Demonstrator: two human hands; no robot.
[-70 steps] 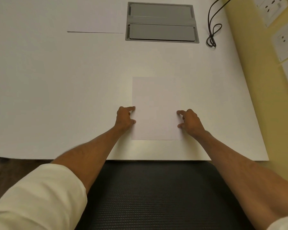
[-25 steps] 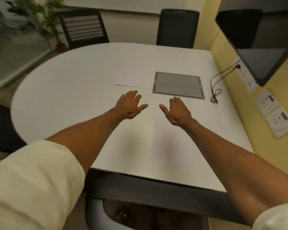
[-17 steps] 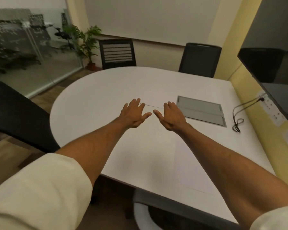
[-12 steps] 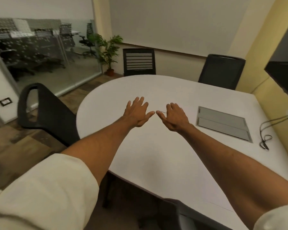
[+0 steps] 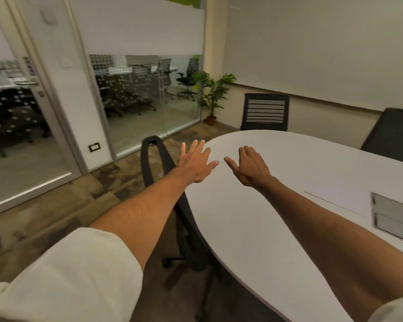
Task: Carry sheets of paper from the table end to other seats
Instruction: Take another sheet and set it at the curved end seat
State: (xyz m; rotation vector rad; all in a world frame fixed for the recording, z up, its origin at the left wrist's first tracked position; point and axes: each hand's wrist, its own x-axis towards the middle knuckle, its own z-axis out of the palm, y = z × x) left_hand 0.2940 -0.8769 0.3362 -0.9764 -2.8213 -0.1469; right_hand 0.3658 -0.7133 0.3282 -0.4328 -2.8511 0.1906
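Left hand (image 5: 196, 162): Hovered palm down over the curved rim of the table (image 5: 254, 228); showed fingers (image 5: 194, 147) straight and spread; gripped nothing.
Right hand (image 5: 249, 167): Hovered palm down above the tabletop, just beside the left hand; showed fingers (image 5: 248, 151) relaxed and lightly bent, thumb out; gripped nothing.
Sheet of paper (image 5: 340, 198): Lay flat on the table, just beside the grey hatch (image 5: 396, 217); looked white on white, marked mainly by the thin shadow line along its near edge.
Sheet relative to fingers: Lay to the right of the right forearm, well apart from every fingertip; touched by neither hand.
Seats in view: Comprised a black chair (image 5: 163, 182) at the table's left side below the left forearm, a slatted chair (image 5: 264, 111) and a dark chair (image 5: 393, 133) at the far side; showed no sheet on the tabletop before any of them.
Work done: Could not be confirmed; could not be told whether the one visible sheet had been delivered or awaited pickup.
Work left: Judged as most of the task, namely supplying the three visible seats.
Source pile: Not in view.
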